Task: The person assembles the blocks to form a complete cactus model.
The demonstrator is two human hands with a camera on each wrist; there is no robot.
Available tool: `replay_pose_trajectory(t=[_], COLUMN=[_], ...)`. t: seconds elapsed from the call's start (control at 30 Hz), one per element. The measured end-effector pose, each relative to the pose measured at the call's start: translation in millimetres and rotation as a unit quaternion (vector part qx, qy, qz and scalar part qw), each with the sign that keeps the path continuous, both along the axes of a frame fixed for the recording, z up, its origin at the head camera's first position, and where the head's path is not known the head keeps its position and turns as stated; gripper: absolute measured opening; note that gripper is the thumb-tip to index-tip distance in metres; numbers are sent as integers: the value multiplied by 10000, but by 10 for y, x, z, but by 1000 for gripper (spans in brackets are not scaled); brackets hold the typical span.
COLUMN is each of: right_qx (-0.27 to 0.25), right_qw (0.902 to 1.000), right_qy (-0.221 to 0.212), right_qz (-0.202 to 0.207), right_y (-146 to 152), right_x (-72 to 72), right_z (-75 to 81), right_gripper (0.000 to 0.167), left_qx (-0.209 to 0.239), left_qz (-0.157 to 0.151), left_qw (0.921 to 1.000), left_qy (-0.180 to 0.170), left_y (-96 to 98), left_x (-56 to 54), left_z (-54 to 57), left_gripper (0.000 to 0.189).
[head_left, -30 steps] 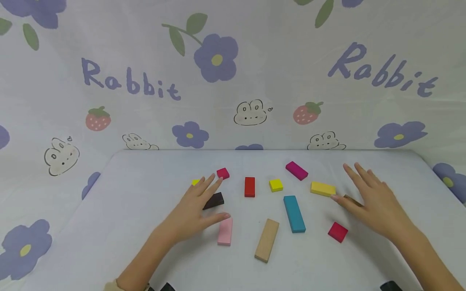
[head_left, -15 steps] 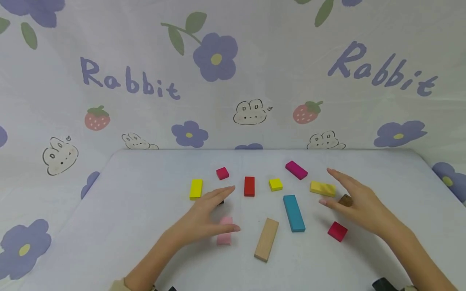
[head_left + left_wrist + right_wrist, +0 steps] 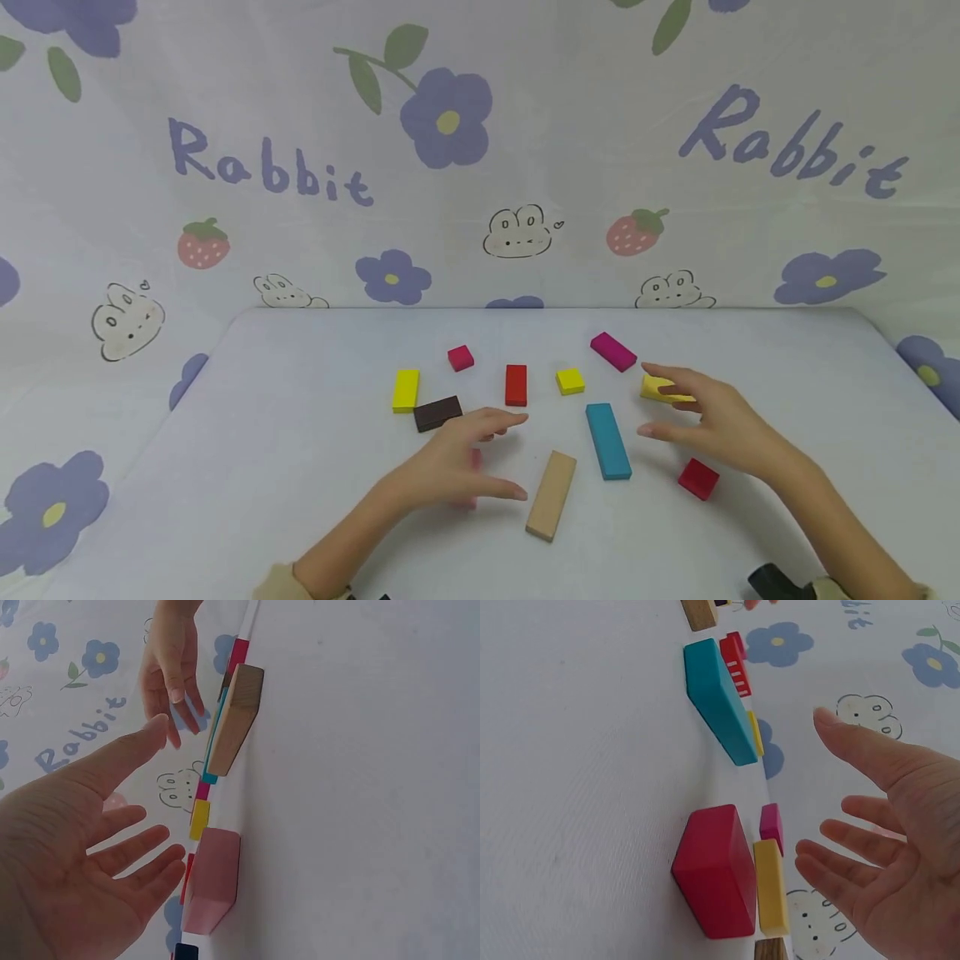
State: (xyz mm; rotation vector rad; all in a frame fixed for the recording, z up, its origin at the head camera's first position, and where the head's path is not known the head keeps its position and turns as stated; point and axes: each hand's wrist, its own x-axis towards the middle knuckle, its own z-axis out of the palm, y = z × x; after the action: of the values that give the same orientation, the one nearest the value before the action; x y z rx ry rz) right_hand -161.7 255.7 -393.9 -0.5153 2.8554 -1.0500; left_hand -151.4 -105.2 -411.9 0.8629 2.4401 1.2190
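Note:
My left hand (image 3: 453, 462) hovers over the pink block (image 3: 214, 881) with fingers and thumb spread apart, holding nothing; it covers most of that block in the head view. To its right lies a natural wood block (image 3: 551, 496), and a black block (image 3: 438, 413) is just behind it. My right hand (image 3: 716, 421), also spread and holding nothing, is above the table and overlaps the pale yellow block (image 3: 656, 387). Left of its thumb lies a blue block (image 3: 608, 442), with a red block (image 3: 698, 479) below the palm. A brown block (image 3: 770, 950) is hidden behind this hand in the head view.
Farther back on the white table (image 3: 225, 467) lie a yellow block (image 3: 406, 391), a small pinkish-red block (image 3: 461, 357), a red block (image 3: 516, 385), a small yellow block (image 3: 570, 381) and a magenta block (image 3: 613, 352). A printed rabbit cloth (image 3: 585, 100) hangs behind the table.
Both hands have moved inward, the left one to the right and nearer, the right one to the left. The black block has come into view, the pink and brown ones are now covered.

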Motion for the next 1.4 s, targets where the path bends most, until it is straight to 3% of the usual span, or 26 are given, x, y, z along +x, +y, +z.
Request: replay_pose_trajectory(t=[0.23,0.47,0.6,0.7,0.77,0.83,0.93,1.03,1.2,1.4], right_qx=[-384,-563,-637,-616,-564,-501,-389,-291,-159,-57], right_qw=[9984,9927,9896,9882,9874,9863,9850,9840,9830,9845], right_qy=[-289,-852,-1037,-1090,-1157,-1213,-1275,-1281,-1352,-1313], right_qz=[284,638,770,880,925,996,1092,1201,1230,1158], right_y=[-81,-137,-171,-194,-204,-206,-207,-206,-208,-231], right_x=[-13,-66,-81,-84,-85,-93,-110,-127,-144,-133], right_z=[-9,-62,-87,-86,-82,-85,-98,-113,-135,-138], right_gripper=[79,84,87,89,90,91,92,93,97,96], left_qx=[-55,15,-208,-353,-506,-553,-773,-867,-1083,-1228], left_qz=[-340,-608,-819,-1136,-1203,-1323,-1350,-1460,-1582,-1530], left_qw=[9988,9915,9889,9879,9865,9855,9846,9844,9812,9805], left_qy=[-361,-1151,-1221,-996,-990,-907,-795,-462,-233,-139], left_y=[151,246,260,259,273,266,274,273,295,335], left_x=[-27,-71,-112,-244,-257,-304,-289,-367,-386,-342], left_z=[-24,-35,-66,-315,-331,-436,-421,-609,-664,-609], left_gripper=[82,79,82,91,95,97,98,102,104,100])
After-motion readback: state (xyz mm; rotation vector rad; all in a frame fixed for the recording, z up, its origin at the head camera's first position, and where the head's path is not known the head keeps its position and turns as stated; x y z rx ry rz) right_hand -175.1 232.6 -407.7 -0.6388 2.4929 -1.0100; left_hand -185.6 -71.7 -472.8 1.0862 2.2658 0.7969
